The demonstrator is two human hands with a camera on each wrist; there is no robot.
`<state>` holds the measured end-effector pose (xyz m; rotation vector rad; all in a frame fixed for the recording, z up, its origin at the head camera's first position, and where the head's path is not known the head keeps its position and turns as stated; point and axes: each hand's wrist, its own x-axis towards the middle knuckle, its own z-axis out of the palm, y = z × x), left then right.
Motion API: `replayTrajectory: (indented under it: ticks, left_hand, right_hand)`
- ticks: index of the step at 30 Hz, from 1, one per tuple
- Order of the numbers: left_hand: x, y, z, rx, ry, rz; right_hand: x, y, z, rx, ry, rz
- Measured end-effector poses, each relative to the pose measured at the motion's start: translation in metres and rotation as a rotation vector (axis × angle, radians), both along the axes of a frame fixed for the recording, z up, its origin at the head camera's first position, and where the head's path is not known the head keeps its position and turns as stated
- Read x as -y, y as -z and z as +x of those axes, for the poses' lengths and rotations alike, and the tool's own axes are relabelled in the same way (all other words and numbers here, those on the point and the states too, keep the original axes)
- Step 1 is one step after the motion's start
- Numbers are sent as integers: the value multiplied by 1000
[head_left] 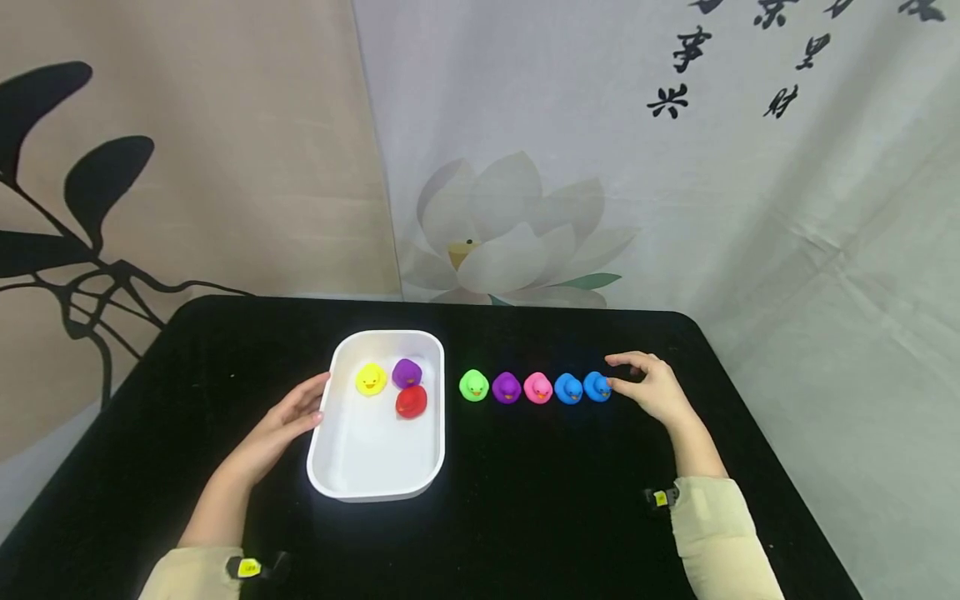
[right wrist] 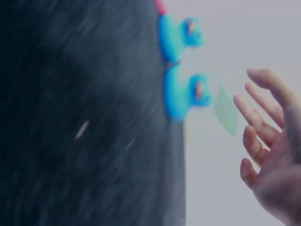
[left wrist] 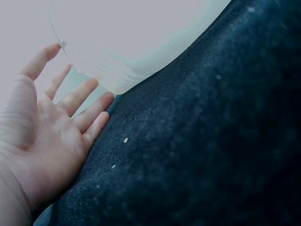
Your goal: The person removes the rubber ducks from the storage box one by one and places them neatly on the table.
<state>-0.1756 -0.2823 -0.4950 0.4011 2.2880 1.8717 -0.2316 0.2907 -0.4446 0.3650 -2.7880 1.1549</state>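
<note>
My left hand (head_left: 281, 425) touches the left side of a white tray (head_left: 375, 467), fingers extended; in the left wrist view the fingertips meet its wall. Inside the tray lie a yellow rubber duck (head_left: 371, 379), a purple one (head_left: 407, 373) and a red one (head_left: 411, 402). To the tray's right runs a row of rubber ducks: green (head_left: 474, 386), purple (head_left: 506, 388), pink (head_left: 538, 388), then two blue. Beside the rightmost blue duck (head_left: 597, 387) is my right hand (head_left: 651, 387), thumb and fingers spread apart. The right wrist view shows a gap between that hand and the duck (right wrist: 181, 96).
A black cloth (head_left: 525, 508) covers the table. Behind it hangs a pale curtain (head_left: 750, 208) printed with a lotus and characters. Beige cloth (head_left: 247, 150) with dark leaf shapes hangs at the left.
</note>
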Motion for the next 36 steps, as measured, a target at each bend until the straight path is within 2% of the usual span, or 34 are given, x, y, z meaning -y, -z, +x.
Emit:
replayTrajectory:
  ticks: [9,22,27,36]
  left_hand:
    - [1,2,0,2,1,9]
    - [0,0,-1,1,6,3]
    - [0,0,0,4,-1,5]
    - [1,2,-1,-8,-2,5]
  right_hand:
    - [39,-30,15,-150,17,-62]
    - [103,-51,36,-279,6,-113]
    - [127,-54,42,-297,-40,-149]
    - [165,-53,46,-255,-107,-173]
